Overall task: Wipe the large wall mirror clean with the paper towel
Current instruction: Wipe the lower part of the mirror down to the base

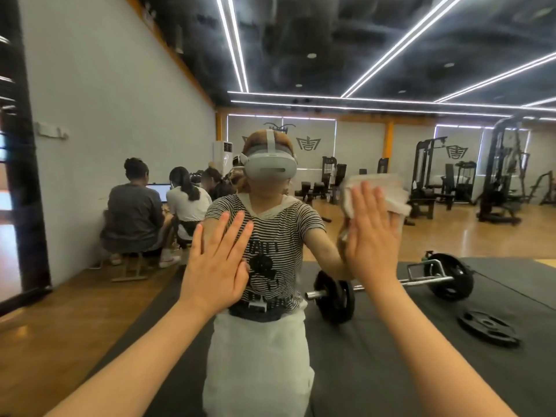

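Head view: your left hand (215,266) lies flat against the mirror (105,94), fingers straight and slightly spread, holding nothing. Your right hand (371,236) is to the right of the left hand and a little higher, fingers straight and close together, pressing the towel (388,191) onto the glass. The towel is a crumpled white wad; it shows above and to the right of the right hand's fingertips, between palm and mirror. The mirror fills nearly the whole view. Reflected in it, between your two hands, stands a person in a striped shirt (279,236) wearing a headset (269,167). Below and to the right of the right hand, the reflection shows a barbell (388,285) on a dark mat (496,272).
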Demonstrator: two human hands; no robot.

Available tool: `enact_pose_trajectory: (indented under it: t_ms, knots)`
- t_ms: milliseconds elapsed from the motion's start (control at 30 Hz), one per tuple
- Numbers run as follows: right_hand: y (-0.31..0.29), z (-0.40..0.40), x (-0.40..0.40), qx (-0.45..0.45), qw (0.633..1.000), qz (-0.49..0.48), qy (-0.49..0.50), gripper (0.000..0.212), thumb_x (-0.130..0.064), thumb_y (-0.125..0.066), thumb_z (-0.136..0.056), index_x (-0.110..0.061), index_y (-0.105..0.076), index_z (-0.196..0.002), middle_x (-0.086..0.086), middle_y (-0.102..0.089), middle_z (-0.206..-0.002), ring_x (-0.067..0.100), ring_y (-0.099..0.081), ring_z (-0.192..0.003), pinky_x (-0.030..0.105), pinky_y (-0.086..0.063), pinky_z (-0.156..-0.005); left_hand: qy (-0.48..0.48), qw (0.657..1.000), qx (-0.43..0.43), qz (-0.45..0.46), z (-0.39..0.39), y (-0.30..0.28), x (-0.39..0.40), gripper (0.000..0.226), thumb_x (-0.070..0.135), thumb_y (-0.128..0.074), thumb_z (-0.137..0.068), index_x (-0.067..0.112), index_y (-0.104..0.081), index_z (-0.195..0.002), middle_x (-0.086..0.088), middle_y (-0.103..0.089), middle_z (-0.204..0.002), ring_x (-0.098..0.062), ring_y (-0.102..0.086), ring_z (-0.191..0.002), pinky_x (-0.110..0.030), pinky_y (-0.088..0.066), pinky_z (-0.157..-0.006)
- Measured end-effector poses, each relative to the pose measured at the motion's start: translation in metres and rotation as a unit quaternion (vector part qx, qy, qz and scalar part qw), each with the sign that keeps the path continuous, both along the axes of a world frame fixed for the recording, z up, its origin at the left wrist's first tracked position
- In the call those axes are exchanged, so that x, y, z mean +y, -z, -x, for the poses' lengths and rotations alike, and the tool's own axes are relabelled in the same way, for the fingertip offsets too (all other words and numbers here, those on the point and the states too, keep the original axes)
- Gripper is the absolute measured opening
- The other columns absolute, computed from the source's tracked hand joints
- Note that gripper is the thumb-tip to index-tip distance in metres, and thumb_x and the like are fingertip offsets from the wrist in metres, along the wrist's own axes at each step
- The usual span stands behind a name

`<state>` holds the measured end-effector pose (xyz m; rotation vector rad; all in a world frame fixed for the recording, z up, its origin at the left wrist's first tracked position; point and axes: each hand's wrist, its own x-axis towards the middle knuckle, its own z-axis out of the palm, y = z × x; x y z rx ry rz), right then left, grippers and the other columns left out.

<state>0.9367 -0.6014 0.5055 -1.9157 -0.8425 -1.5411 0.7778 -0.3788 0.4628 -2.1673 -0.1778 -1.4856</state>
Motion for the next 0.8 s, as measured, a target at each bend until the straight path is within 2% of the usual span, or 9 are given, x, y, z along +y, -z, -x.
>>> enact_pose_trajectory:
  t_ms: [167, 267, 333, 400, 467, 533, 600, 667, 800]
  knots:
    - [-0.001, 0.008, 0.015, 0.105, 0.981, -0.163, 0.013, 0.057, -0.026, -0.022, -0.097, -0.013, -0.026, -0.152, 0.007, -0.025, -0.159, 0.025, -0.018, -0.147, 0.049, -0.003, -0.117, -0.009, 1.000, -0.001, -0.001, -0.003, 0.000, 0.000, 0.070, 0.034, -0.035, -0.087, 0.015, -0.016, -0.152, -0.005, -0.009, -0.160, -0.023, -0.001, -0.150, -0.048, 0.002, -0.120]
    - [-0.011, 0.049, 0.059, 0.184, 0.953, -0.242, 0.003, 0.057, -0.019, -0.035, -0.096, -0.010, -0.024, -0.152, 0.012, -0.028, -0.157, 0.031, -0.023, -0.145, 0.059, -0.013, -0.114, -0.002, 1.000, -0.004, 0.001, -0.003, 0.002, -0.001, 0.070, 0.033, -0.035, -0.087, 0.014, -0.016, -0.152, -0.006, -0.007, -0.161, -0.023, -0.002, -0.150, -0.049, 0.001, -0.120]
    - [-0.002, 0.077, 0.092, 0.125, 0.978, -0.166, -0.007, 0.061, -0.013, -0.044, -0.090, -0.009, -0.028, -0.149, 0.016, -0.037, -0.151, 0.033, -0.029, -0.141, 0.063, -0.021, -0.109, -0.003, 1.000, -0.004, -0.003, -0.002, 0.002, 0.000, 0.070, 0.033, -0.035, -0.087, 0.014, -0.015, -0.152, -0.006, 0.000, -0.163, -0.023, -0.002, -0.150, -0.050, 0.001, -0.120]
    - [0.013, 0.087, 0.111, 0.045, 0.997, -0.064, -0.016, 0.062, -0.017, -0.040, -0.091, -0.012, -0.022, -0.151, 0.011, -0.031, -0.154, 0.027, -0.023, -0.143, 0.061, -0.021, -0.108, -0.006, 1.000, -0.002, -0.009, -0.002, 0.002, 0.001, 0.070, 0.032, -0.034, -0.087, 0.013, -0.015, -0.152, -0.003, 0.005, -0.163, -0.023, -0.001, -0.150, -0.050, 0.001, -0.120]
    - [0.019, 0.073, 0.105, 0.003, 1.000, -0.003, -0.015, 0.064, -0.022, -0.037, -0.091, -0.013, -0.018, -0.152, 0.006, -0.022, -0.157, 0.023, -0.019, -0.145, 0.055, -0.021, -0.113, -0.003, 1.000, -0.003, -0.007, -0.002, 0.001, 0.001, 0.070, 0.033, -0.035, -0.087, 0.014, -0.015, -0.152, -0.002, 0.006, -0.163, -0.023, -0.001, -0.150, -0.050, 0.001, -0.120]
    - [0.019, 0.057, 0.085, -0.053, 0.996, 0.066, -0.012, 0.063, -0.022, -0.038, -0.091, -0.014, -0.020, -0.151, 0.005, -0.021, -0.158, 0.023, -0.020, -0.145, 0.049, -0.013, -0.115, 0.003, 1.000, -0.005, -0.002, -0.003, 0.002, 0.001, 0.070, 0.034, -0.035, -0.088, 0.015, -0.015, -0.152, -0.001, 0.005, -0.163, -0.022, -0.002, -0.150, -0.050, -0.001, -0.119]
    - [0.016, 0.046, 0.066, -0.097, 0.989, 0.115, -0.012, 0.063, -0.022, -0.040, -0.090, -0.014, -0.024, -0.150, 0.005, -0.024, -0.157, 0.022, -0.020, -0.145, 0.046, -0.014, -0.113, 0.005, 1.000, -0.001, 0.001, -0.002, 0.003, 0.000, 0.070, 0.034, -0.035, -0.088, 0.015, -0.015, -0.152, -0.002, 0.003, -0.163, -0.023, -0.005, -0.150, -0.050, -0.002, -0.120]
    - [0.014, 0.038, 0.054, -0.093, 0.989, 0.112, -0.011, 0.064, -0.022, -0.040, -0.089, -0.015, -0.023, -0.151, 0.006, -0.027, -0.156, 0.022, -0.018, -0.145, 0.048, -0.011, -0.113, -0.001, 1.000, 0.001, 0.003, -0.001, 0.002, 0.000, 0.070, 0.034, -0.035, -0.088, 0.015, -0.016, -0.152, -0.005, -0.002, -0.163, -0.025, -0.010, -0.149, -0.049, -0.002, -0.119]
    - [0.010, 0.016, 0.021, -0.013, 1.000, 0.005, -0.012, 0.058, -0.022, -0.034, -0.092, -0.010, -0.029, -0.149, 0.015, -0.034, -0.153, 0.026, -0.020, -0.143, 0.043, -0.004, -0.116, -0.006, 1.000, 0.007, 0.011, 0.001, 0.000, -0.002, 0.068, 0.033, -0.035, -0.087, 0.013, -0.022, -0.150, -0.008, -0.019, -0.158, -0.028, -0.020, -0.145, -0.049, -0.003, -0.118]
